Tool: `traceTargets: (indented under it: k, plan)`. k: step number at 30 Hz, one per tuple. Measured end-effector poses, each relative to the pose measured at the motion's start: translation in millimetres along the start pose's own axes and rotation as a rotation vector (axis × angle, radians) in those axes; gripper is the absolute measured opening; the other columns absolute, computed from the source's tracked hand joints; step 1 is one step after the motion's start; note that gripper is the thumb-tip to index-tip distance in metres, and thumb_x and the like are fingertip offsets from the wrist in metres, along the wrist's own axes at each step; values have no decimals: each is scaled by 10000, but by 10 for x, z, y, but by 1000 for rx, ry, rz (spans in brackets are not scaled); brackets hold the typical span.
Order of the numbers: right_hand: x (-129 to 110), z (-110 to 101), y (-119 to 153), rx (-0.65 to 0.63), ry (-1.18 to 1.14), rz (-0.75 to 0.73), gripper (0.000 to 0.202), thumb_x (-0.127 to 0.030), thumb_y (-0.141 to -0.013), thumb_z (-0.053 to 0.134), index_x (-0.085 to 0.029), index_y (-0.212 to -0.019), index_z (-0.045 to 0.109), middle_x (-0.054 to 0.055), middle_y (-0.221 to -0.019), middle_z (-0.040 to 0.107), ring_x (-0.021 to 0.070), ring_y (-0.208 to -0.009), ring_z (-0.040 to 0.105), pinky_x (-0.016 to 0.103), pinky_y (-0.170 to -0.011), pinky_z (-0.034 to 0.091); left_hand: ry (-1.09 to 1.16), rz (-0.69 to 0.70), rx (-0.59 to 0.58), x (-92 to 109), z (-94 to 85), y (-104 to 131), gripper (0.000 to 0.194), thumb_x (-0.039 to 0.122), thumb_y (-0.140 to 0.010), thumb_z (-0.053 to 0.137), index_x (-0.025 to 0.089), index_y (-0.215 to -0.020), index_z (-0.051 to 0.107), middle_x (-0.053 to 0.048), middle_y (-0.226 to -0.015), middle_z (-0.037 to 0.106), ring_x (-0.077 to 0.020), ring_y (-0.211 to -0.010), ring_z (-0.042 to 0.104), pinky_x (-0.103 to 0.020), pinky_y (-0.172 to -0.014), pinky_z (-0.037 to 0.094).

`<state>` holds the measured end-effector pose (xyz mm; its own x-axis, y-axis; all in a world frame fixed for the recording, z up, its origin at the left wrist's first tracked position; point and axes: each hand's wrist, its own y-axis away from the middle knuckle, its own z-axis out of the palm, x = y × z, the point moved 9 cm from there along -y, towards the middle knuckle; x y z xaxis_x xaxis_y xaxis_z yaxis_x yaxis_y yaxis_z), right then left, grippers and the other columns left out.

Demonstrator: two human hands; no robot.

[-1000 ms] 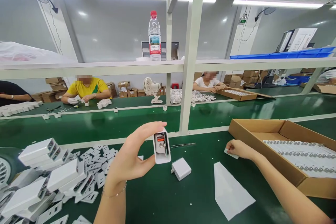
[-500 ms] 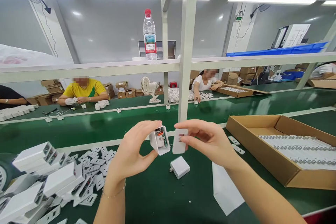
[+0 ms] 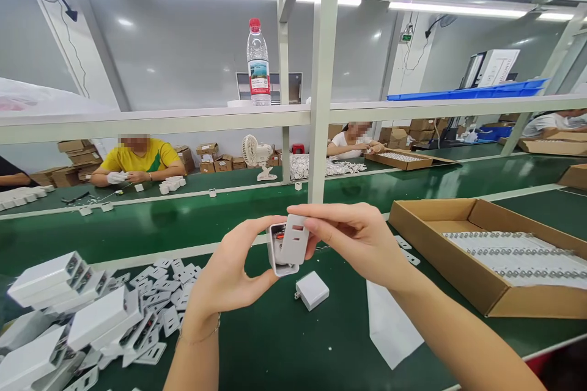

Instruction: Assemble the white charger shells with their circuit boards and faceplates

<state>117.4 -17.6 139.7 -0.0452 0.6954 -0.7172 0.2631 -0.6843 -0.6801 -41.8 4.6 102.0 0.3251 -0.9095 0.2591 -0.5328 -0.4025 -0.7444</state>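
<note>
My left hand (image 3: 238,263) grips a white charger housing (image 3: 277,261) whose open end faces me, with inner parts and a bit of orange showing. Between the fingers of my right hand (image 3: 360,241) is a white cover plate (image 3: 295,241) with two slots. The plate overlaps the housing's open end at a slant, leaving its left side uncovered. Just below my hands, a white charger (image 3: 312,291) with metal prongs lies on the green bench. Loose cover plates (image 3: 167,290) are heaped to the left, beside stacked white housings (image 3: 98,317).
A cardboard box (image 3: 463,284) holding rows of white chargers stands on the right, beside a white paper sheet (image 3: 389,324). A metal post (image 3: 323,73) rises ahead. Across the green conveyor (image 3: 220,217), co-workers sit near a small fan (image 3: 257,153).
My right hand has moved left, bringing the cover plate from beside the housing to over its open end. The plate's slots now face me more fully. The view has shifted slightly.
</note>
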Motion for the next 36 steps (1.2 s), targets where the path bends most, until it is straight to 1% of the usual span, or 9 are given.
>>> traceTargets:
  k: [9, 14, 17, 22, 26, 28, 31, 33, 36]
  plan:
    - [62, 49, -37, 39, 18, 47, 164, -308, -893, 792, -246, -1040, 832, 25, -895, 802, 169, -648, 736, 294, -624, 676, -41, -29, -34, 4, 14, 20, 620, 346, -872, 769, 320, -1417, 474, -56, -1267, 703, -274, -1131, 698, -382, -939, 565]
    - [13, 104, -39, 12, 98, -61, 162, -242, -907, 769, -270, -1054, 832, 27, -961, 805, 177, -755, 721, 302, -660, 631, -82, -23, 2, -29, -32, 55, 636, 400, -875, 771, 300, -1428, 473, -95, -1306, 688, -308, -1156, 692, -411, -933, 566]
    - [-7, 114, -30, 20, 153, -116, 188, -204, -919, 751, -289, -1068, 827, 24, -918, 786, 185, -812, 677, 309, -686, 584, -95, -4, 14, -15, -56, 55, 632, 400, -877, 767, 301, -1428, 475, -93, -1303, 692, -308, -1142, 698, -395, -901, 573]
    - [-1, 136, -14, 43, 227, -180, 209, -207, -908, 780, -327, -1077, 802, 23, -921, 695, 208, -971, 593, 355, -884, 537, -69, 45, 38, 78, -96, 28, 588, 378, -894, 744, 295, -1412, 479, -65, -1226, 714, -266, -1042, 717, -354, -873, 574]
    - [166, 154, -18, 19, 248, -79, 179, -285, -886, 809, -326, -1058, 781, 46, -1038, 582, 230, -1066, 564, 392, -964, 510, -71, 74, 47, 133, -97, 20, 556, 334, -895, 737, 288, -1392, 493, -47, -1146, 723, -238, -958, 720, -336, -851, 570]
    - [275, 163, -20, -5, 215, -11, 170, -319, -898, 793, -326, -1066, 766, 53, -1124, 543, 235, -1138, 550, 400, -1019, 491, -88, 71, 50, 131, -90, 20, 568, 315, -897, 737, 281, -1406, 486, -58, -1189, 716, -253, -1022, 713, -358, -904, 557]
    - [432, 180, -22, -23, 87, 77, 306, -356, -924, 764, -354, -1216, 673, 46, -1319, 506, 231, -1286, 491, 389, -1085, 450, -76, 57, 24, 123, -52, 2, 551, 254, -910, 714, 281, -1412, 486, -67, -1290, 685, -262, -1119, 672, -375, -936, 529]
    - [581, 244, -11, -64, -69, 179, 417, -408, -934, 757, -368, -1312, 584, 38, -1387, 513, 221, -1317, 480, 354, -1044, 468, -64, 76, 21, 154, -44, -26, 527, 198, -926, 670, 284, -1413, 487, -59, -1329, 666, -254, -1156, 634, -390, -971, 500]
    - [764, 398, 27, -137, -323, 304, 436, -506, -942, 736, -340, -1314, 580, 29, -1255, 604, 190, -1143, 579, 281, -889, 505, -128, 131, 53, 240, -67, -65, 486, 144, -951, 618, 279, -1404, 503, -48, -1338, 666, -257, -1211, 574, -438, -1072, 407]
